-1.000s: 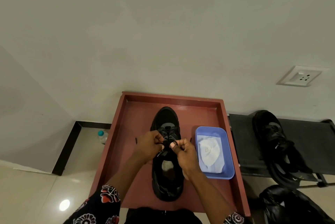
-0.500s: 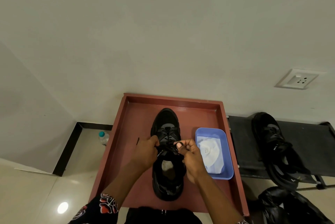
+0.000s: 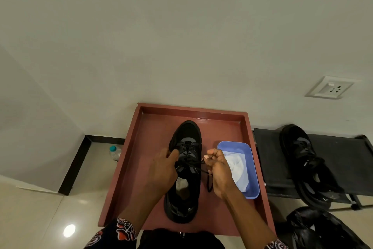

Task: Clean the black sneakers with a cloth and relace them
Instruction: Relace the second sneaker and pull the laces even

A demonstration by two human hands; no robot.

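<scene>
black sneaker [image 3: 184,170] | upright on red tray, toe to wall, partly laced | cloth [image 3: 236,168] white, crumpled in blue tub

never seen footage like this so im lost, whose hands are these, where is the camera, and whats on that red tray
The camera sits on a person's head, looking down at their own bare hands. On the reddish-brown wooden tray stands a black lace-up sneaker, toe pointing away. Beside it, on its right, is a blue plastic tub holding a white cloth. The left hand grips the sneaker's side near the laces. The right hand pinches a thin black shoelace pulled out sideways. A second black sneaker lies on a dark bench to the right.
</scene>
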